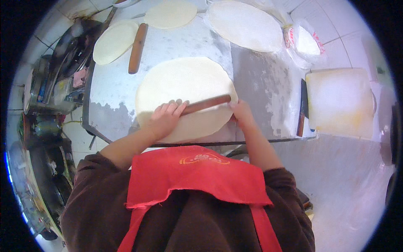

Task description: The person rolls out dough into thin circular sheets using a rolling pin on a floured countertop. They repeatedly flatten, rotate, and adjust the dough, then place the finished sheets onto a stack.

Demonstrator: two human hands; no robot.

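A large round sheet of rolled dough (185, 78) lies on the floured worktop before me, close to its front edge. Across it rests a wooden rolling pin (207, 104), slightly slanted, its right end uncovered. My left hand (167, 115) is curled over the pin's left end, which it hides. At the sheet's right rim, just beside the pin's bare end, my right hand (241, 111) has the dough edge between thumb and fingers. Its fingertips are partly hidden.
A second rolling pin (138, 48) lies beside a smaller dough sheet (115, 42). Farther back are another dough round (171, 13) and a wide sheet (245, 25). At the right are a plastic bag of white powder (307, 41), a knife (303, 107) and a cutting board (340, 100).
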